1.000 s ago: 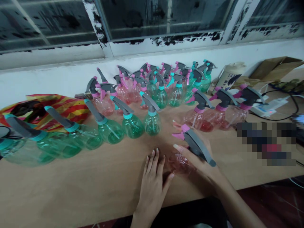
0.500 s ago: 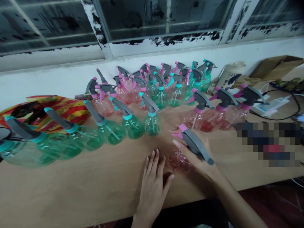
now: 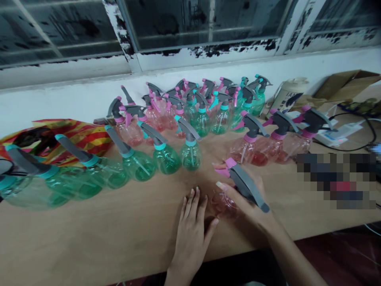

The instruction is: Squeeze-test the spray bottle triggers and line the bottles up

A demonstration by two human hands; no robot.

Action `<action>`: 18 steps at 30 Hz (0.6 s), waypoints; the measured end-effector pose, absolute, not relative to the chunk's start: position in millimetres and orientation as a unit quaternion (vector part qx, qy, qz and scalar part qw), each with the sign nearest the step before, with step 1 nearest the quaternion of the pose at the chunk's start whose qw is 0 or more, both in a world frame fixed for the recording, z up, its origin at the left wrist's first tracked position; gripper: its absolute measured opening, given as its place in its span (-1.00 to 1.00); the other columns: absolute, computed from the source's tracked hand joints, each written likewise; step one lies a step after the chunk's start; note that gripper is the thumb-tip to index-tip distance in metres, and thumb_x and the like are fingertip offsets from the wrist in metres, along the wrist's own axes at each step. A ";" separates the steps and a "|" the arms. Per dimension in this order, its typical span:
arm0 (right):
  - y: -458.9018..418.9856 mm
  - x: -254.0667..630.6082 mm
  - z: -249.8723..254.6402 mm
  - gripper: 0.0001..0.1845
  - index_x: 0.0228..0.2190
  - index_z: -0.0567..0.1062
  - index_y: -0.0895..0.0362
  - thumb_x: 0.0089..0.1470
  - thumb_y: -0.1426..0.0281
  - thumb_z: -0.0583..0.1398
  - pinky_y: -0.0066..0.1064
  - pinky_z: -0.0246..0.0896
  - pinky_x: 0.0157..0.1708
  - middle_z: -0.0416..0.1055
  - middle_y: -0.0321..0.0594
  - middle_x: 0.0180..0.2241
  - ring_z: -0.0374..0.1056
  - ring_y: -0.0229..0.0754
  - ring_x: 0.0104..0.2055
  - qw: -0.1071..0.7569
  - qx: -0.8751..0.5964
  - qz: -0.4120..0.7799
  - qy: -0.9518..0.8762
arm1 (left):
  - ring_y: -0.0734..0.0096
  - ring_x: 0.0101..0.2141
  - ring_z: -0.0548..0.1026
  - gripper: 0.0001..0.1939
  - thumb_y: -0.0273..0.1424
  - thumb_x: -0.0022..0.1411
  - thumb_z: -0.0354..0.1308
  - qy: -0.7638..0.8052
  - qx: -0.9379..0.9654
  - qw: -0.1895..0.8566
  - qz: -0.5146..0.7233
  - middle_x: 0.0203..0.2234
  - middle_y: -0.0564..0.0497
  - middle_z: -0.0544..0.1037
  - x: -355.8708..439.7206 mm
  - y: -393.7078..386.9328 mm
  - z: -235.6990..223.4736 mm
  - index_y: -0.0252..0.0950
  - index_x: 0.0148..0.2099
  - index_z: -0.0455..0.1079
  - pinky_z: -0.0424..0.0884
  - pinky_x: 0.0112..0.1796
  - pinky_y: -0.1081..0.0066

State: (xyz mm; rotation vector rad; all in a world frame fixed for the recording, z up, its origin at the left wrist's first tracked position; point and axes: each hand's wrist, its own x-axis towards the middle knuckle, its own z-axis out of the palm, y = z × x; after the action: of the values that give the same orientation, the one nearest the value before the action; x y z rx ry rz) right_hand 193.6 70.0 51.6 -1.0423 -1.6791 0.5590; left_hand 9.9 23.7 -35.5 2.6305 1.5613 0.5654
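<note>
My right hand is wrapped round the neck of a pink spray bottle with a grey and pink trigger head. The bottle's clear base rests on the table, and part of its neck is hidden by my fingers. Flat on the wood just left of it lies my left hand, fingers stretched out, holding nothing. A green spray bottle stands beyond my left fingertips. Behind my right hand, a pink spray bottle heads a short row of similar pink ones.
Several green spray bottles line the left side of the table. More pink and green bottles crowd against the wall. A striped plastic bag lies at left; a white tumbler, cardboard box and power strip are at right.
My right hand and the trigger head of the pink spray bottle have shifted very slightly right and toward me. My left hand has stayed in place.
</note>
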 end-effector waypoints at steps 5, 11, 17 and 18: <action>72.0 193.1 49.2 -0.70 -0.08 0.45 0.00 0.11 0.34 0.27 -0.32 0.35 -0.12 0.49 -0.28 -0.22 0.44 -0.16 -0.15 0.522 -0.435 0.225 -0.698 | 0.08 0.32 0.06 -0.40 -0.21 0.43 -0.04 0.500 0.847 0.012 0.178 0.32 -0.28 0.14 9.9 23.8 -35.4 -0.39 0.37 -0.04 0.21 0.20 0.00; 72.7 192.6 46.6 -0.66 -0.07 0.45 -0.03 0.09 0.35 0.29 -0.30 0.35 -0.08 0.50 -0.28 -0.15 0.44 -0.14 -0.07 0.533 -0.439 0.224 -0.688 | 0.10 0.32 0.06 -0.40 -0.21 0.43 -0.05 0.504 0.846 0.012 0.177 0.33 -0.27 0.14 10.2 23.4 -36.1 -0.38 0.37 -0.05 0.20 0.21 0.00; 71.2 194.0 49.3 -0.63 -0.03 0.47 -0.02 0.09 0.35 0.28 -0.26 0.37 -0.03 0.51 -0.24 -0.08 0.45 -0.11 -0.03 0.518 -0.440 0.249 -0.690 | 0.10 0.32 0.05 -0.40 -0.20 0.43 -0.04 0.505 0.845 0.016 0.176 0.33 -0.25 0.14 10.2 23.1 -34.8 -0.37 0.37 -0.05 0.20 0.21 0.02; 71.2 194.1 49.5 -0.63 -0.02 0.46 -0.02 0.10 0.35 0.28 -0.25 0.36 -0.02 0.51 -0.24 -0.06 0.45 -0.10 -0.01 0.516 -0.438 0.253 -0.692 | 0.10 0.32 0.05 -0.40 -0.21 0.43 -0.04 0.506 0.845 0.018 0.174 0.33 -0.26 0.13 10.1 23.1 -34.3 -0.37 0.37 -0.05 0.20 0.21 0.01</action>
State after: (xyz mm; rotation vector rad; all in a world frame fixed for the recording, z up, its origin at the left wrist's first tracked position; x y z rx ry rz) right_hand 194.1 71.2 49.5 -1.0516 -1.6611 0.6074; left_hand 10.1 23.1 -34.3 2.6248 1.5717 0.5394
